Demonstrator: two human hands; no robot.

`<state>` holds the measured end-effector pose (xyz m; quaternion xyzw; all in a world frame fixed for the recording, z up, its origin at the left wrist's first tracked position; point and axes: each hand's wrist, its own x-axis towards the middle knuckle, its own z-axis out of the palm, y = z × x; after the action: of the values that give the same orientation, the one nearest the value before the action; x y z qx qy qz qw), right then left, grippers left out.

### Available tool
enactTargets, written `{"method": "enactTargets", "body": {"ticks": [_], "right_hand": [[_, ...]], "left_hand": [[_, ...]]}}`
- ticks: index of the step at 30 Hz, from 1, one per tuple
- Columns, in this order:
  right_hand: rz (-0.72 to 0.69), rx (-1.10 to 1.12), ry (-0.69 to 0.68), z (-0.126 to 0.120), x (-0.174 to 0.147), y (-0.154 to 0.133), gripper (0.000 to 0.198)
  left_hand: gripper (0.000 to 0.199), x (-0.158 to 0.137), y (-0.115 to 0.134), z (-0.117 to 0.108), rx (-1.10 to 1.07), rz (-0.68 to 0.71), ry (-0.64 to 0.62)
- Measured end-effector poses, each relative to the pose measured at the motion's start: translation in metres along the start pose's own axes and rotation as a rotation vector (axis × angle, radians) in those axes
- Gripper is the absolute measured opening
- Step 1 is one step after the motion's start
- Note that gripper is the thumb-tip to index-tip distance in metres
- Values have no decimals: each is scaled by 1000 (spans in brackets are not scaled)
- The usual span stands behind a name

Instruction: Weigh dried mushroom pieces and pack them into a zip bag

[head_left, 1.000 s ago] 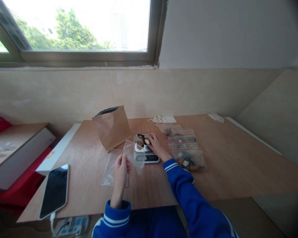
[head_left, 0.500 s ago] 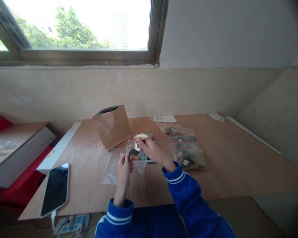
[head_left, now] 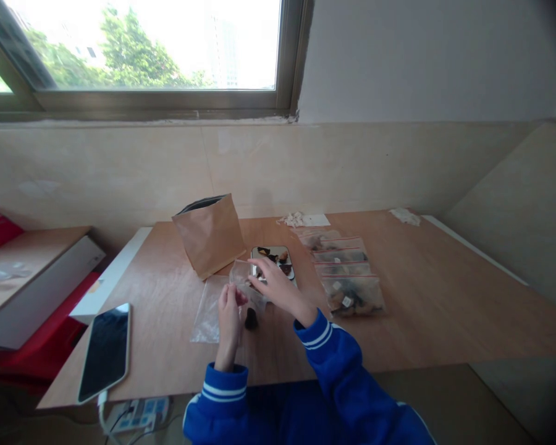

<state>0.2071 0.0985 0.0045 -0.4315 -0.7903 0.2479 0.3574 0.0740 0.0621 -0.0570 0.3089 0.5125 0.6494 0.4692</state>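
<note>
Since the frame 0.5 s ago, right hand (head_left: 278, 287) is lower and has no more the pale piece in its fingers; the dark piece (head_left: 251, 319) that was at the bag mouth now sits low inside the small clear bag (head_left: 246, 295).

Left hand (head_left: 229, 311) holds this bag up by its edge, thumb & fingers pinched closed on the plastic, just above the table (head_left: 435, 296). Right hand's fingers are at the bag mouth, slightly bent and spread; I cannot tell if they grip something, too small to see. Both sleeves are blue w/ white stripes at the cuff.

Just behind the hands is the kitchen scale (head_left: 275, 262), w/ some dark and light pieces on its plate. The display part is hidden by the right hand. Under the held bag, one more empty clear bag (head_left: 204, 315) lies flat on the table.

Left of the scale stands a brown paper pouch (head_left: 209, 235), upright, its top open. Right of the scale is a row of filled zip bags (head_left: 347, 272) w/ red strips, partly overlapping; the nearest one is the fullest. Near the wall lies a white paper w/ small scraps (head_left: 303, 220), and far right another white scrap (head_left: 404, 216).

At the table's left front corner a phone (head_left: 105, 349) lies screen up, a cable going from it to a power strip (head_left: 136, 413) below the edge.
</note>
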Motion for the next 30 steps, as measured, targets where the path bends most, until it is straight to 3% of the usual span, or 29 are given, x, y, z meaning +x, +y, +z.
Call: {"method": "enactTargets", "body": {"ticks": [4,6,8,11,14,16,19,23,28,30], "right_hand": [[11,101,333,-2,-21,-6,17],[80,145,550,10,-41,-5,15],[127,139,636,29,-63,-4,14],[68,13,312,61,-86,-4,16],[21,-171,-9,88,-91,-5,34],[37,-278,-83,101,-90,-1,42],[55,-335,-109,111,-88,12,29],[66,-115,38,84,-85,17,24],[105,125,499,19,-55,-26,22],[23,136,455,5,-38,-43,25]], "left_hand": [[38,0,5,-3,-73,-10,38],[36,1,10,-4,-154,0,90],[35,1,17,-6,-254,18,142],[34,0,31,-10,-345,44,151],[34,-4,41,-12,-364,62,102],[34,-6,45,-13,-349,71,94],[33,-5,45,-16,-293,85,113],[32,-3,38,-21,-222,74,118],[33,-10,30,-14,-187,13,102],[37,-14,29,-9,-175,2,57]]}}
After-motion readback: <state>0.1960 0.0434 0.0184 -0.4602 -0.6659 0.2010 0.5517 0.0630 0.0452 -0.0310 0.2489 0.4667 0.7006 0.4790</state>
